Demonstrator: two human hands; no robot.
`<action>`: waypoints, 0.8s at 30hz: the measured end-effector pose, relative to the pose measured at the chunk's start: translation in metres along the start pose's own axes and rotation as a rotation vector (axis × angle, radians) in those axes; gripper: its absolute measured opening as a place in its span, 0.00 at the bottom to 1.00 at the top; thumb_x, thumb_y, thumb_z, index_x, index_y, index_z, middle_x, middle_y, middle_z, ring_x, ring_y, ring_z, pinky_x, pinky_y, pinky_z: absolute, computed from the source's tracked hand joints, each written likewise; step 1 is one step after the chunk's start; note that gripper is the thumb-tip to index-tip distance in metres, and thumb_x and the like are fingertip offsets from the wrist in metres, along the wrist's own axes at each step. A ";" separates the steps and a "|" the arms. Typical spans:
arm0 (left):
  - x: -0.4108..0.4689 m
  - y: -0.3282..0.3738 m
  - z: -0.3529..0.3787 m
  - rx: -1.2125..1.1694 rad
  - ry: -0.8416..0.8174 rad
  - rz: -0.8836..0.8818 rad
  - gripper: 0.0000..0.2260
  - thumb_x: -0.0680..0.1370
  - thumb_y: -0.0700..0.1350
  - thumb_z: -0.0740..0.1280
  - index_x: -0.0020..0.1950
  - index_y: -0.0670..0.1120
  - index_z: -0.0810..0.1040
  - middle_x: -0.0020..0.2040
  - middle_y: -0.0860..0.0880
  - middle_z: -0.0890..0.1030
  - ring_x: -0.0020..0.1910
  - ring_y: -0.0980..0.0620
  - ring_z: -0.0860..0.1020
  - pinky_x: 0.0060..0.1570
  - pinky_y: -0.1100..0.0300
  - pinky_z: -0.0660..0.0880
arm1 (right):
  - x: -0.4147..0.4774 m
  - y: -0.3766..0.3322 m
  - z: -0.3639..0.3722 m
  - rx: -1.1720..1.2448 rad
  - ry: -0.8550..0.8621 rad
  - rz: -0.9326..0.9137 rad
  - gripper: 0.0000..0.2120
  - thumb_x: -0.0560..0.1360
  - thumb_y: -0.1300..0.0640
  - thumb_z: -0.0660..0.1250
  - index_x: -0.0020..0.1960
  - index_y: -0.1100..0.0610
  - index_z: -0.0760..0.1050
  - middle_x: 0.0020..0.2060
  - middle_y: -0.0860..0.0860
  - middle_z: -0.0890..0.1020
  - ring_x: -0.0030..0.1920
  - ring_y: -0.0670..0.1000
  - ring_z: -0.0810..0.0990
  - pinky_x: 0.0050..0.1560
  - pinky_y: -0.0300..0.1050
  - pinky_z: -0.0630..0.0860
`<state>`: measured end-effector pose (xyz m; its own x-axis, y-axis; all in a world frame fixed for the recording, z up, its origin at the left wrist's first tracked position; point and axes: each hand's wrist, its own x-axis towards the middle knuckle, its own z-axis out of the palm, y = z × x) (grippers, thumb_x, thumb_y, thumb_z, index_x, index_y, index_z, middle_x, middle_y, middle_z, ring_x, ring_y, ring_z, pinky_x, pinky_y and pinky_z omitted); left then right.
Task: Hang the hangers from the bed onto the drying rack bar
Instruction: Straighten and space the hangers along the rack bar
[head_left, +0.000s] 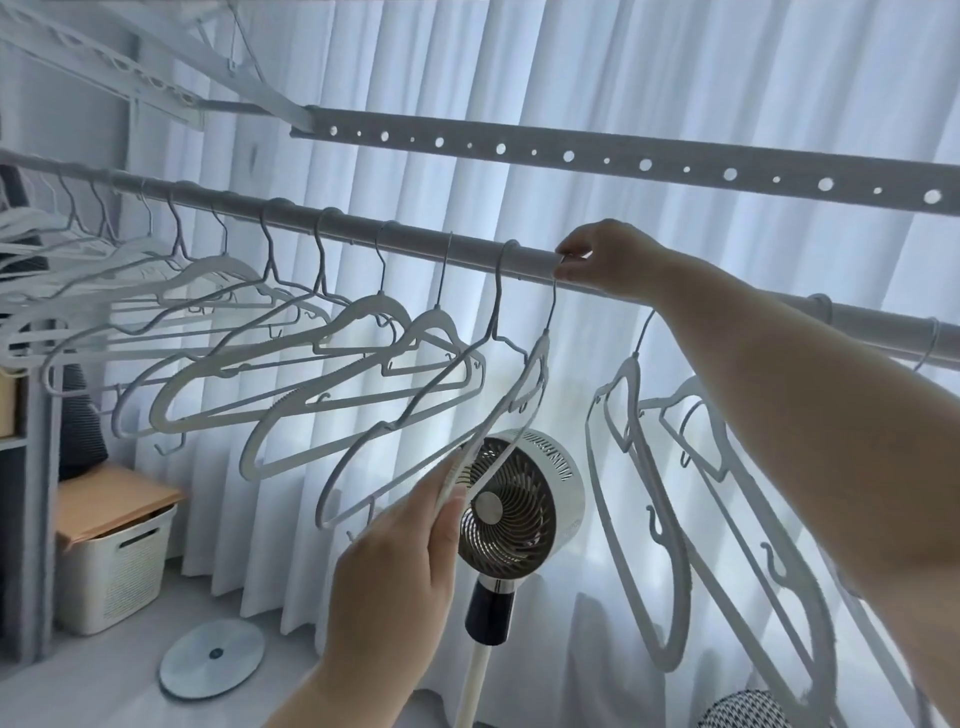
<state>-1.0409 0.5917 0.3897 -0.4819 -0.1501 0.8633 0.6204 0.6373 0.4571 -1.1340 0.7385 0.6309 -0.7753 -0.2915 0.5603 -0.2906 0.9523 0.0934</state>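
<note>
A pale round drying rack bar (291, 221) runs from upper left down to the right edge. Several white hangers (322, 374) hang from it by their metal hooks, and more hangers (644, 467) hang to the right, under my forearm. My right hand (608, 260) is up at the bar and pinches the metal hook of one white hanger (532, 379) where the hook meets the bar. My left hand (400, 566) is lower and grips that same hanger's thin bottom bar, holding it tilted.
A flat rail with round holes (623, 161) crosses above the bar. A white stand fan (514, 504) stands behind the hangers before white curtains (675, 78). At left are a shelf unit, a white slotted basket (111, 561) and a round disc (210, 657) on the floor.
</note>
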 end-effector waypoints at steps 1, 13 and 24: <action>-0.002 0.001 0.002 0.014 0.002 0.007 0.20 0.80 0.60 0.42 0.58 0.54 0.69 0.40 0.54 0.84 0.35 0.56 0.82 0.43 0.63 0.72 | 0.000 -0.001 0.000 -0.004 0.000 0.001 0.16 0.76 0.55 0.62 0.62 0.60 0.74 0.58 0.58 0.77 0.59 0.58 0.74 0.57 0.47 0.70; -0.007 0.008 0.008 0.078 -0.003 0.068 0.22 0.81 0.57 0.44 0.56 0.49 0.75 0.37 0.55 0.84 0.30 0.57 0.80 0.39 0.67 0.71 | -0.006 -0.002 -0.002 -0.055 -0.002 0.007 0.17 0.77 0.56 0.60 0.63 0.61 0.72 0.60 0.58 0.76 0.61 0.58 0.72 0.59 0.48 0.69; -0.003 0.020 -0.002 -0.034 0.099 0.079 0.26 0.77 0.66 0.46 0.64 0.50 0.66 0.62 0.51 0.72 0.63 0.53 0.68 0.65 0.69 0.60 | -0.020 0.022 -0.025 -0.006 0.070 0.058 0.22 0.77 0.53 0.62 0.69 0.59 0.66 0.68 0.53 0.70 0.69 0.53 0.68 0.67 0.43 0.62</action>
<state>-1.0254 0.6035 0.3966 -0.3684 -0.1754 0.9130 0.6753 0.6245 0.3925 -1.1109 0.7679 0.6418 -0.7493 -0.2289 0.6214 -0.2431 0.9679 0.0635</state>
